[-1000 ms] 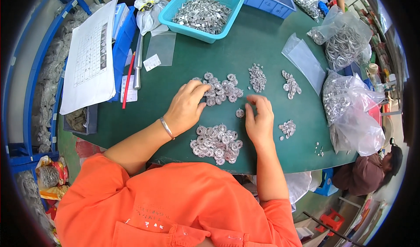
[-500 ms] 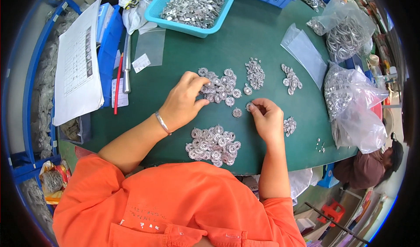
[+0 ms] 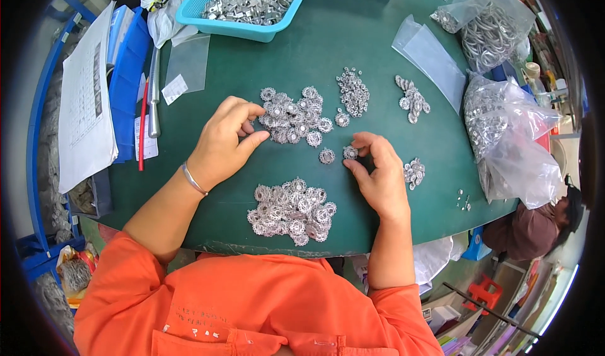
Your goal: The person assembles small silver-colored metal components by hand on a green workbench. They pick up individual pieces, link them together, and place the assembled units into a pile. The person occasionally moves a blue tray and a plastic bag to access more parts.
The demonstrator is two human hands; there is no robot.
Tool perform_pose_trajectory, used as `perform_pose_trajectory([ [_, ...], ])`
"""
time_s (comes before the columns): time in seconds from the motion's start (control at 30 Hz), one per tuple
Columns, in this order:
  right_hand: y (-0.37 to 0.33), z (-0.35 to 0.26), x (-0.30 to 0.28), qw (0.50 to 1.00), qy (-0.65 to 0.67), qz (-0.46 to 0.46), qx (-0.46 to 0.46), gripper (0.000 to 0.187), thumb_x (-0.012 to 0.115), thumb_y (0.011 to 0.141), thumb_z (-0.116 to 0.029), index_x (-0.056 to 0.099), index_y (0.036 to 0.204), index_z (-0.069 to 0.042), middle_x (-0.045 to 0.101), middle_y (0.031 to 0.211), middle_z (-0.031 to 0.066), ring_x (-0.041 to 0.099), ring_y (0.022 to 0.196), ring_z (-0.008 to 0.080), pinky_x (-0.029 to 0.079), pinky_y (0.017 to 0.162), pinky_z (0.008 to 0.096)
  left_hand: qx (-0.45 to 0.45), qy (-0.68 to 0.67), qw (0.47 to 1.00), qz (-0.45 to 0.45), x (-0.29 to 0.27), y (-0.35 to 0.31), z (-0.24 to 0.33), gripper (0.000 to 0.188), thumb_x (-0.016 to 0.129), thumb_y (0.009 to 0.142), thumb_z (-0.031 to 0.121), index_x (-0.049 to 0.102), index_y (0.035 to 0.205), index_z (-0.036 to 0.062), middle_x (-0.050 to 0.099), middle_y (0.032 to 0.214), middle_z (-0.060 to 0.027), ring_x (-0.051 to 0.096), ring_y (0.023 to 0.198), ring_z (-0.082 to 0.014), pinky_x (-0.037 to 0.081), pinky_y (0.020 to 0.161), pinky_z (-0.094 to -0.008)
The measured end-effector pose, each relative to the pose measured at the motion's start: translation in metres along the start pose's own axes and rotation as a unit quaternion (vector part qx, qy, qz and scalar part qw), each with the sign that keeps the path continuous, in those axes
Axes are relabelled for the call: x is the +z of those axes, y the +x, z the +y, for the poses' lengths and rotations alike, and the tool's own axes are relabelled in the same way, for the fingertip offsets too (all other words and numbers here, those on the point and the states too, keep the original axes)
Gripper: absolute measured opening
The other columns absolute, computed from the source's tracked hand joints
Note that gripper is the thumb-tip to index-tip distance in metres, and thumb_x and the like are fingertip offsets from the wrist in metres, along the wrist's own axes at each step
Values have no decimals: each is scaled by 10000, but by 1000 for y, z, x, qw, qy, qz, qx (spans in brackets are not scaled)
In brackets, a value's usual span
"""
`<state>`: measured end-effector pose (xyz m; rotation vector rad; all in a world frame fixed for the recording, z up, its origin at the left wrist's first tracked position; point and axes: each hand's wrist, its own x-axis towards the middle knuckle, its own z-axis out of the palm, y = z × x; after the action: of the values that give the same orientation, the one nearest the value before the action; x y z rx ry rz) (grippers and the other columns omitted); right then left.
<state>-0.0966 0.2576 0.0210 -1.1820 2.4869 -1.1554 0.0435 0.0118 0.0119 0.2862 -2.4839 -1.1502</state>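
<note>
Indoors, green surface (image 3: 302,60): a person in an orange shirt (image 3: 265,299) works among sorted piles of small silvery parts.
Left hand (image 3: 222,140): a bracelet (image 3: 195,179) circling the wrist, it reaches the left edge of an upper heap of openwork rosettes (image 3: 293,120), thumb parted from forefinger; whether a piece is pinched cannot be made out.
Right hand (image 3: 381,174): thumb and forefinger stand apart at a lone rosette (image 3: 350,152); whether they grip it cannot be told.
Between the hands: a second rosette (image 3: 326,156) lies just left of the first, near the upper heap.
Closest to the shirt: a lower heap of rosettes (image 3: 293,211).
Beyond the right hand: a pile of small rings (image 3: 353,94), with a pile of small discs (image 3: 413,101) farther right.
Far side: a turquoise basket (image 3: 233,29) holds silvery clips (image 3: 252,3).
Left side: a red pencil (image 3: 143,123) lies beside a blue bin (image 3: 129,97).
Right side: clear plastic bags (image 3: 523,173) sit near a co-worker (image 3: 529,230) in brown.
</note>
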Motion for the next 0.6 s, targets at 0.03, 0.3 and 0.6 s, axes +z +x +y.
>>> perform_pose_trajectory([
  [0.03, -1, 0, -1, 1000, 1, 4, 25, 418, 730, 735, 57, 596, 1118, -40, 645, 987, 87, 613, 851, 228, 523, 734, 343, -3, 2, 1000, -4, 0, -1, 0, 301, 733, 790, -15, 625, 1071, -9, 559, 985, -71, 578, 748, -128, 493, 670, -245],
  [0.3, -11, 11, -19, 989, 27, 118, 86, 256, 583, 816, 113, 586, 1040, -10, 660, 889, 95, 641, 805, 181, 517, 673, 294, -7, 26, 1000, -12, 0, -4, 2, 310, 734, 779, -29, 619, 1066, -7, 569, 1007, -75, 585, 779, -142, 496, 703, -255],
  [0.6, -8, 3, -12, 990, 103, 49, 88, 397, 680, 752, 108, 570, 1102, -44, 677, 990, 74, 640, 883, 177, 516, 701, 287, -2, 39, 999, -17, 0, -3, 1, 308, 732, 771, -43, 619, 1055, -7, 570, 1014, -74, 582, 777, -141, 491, 699, -257],
])
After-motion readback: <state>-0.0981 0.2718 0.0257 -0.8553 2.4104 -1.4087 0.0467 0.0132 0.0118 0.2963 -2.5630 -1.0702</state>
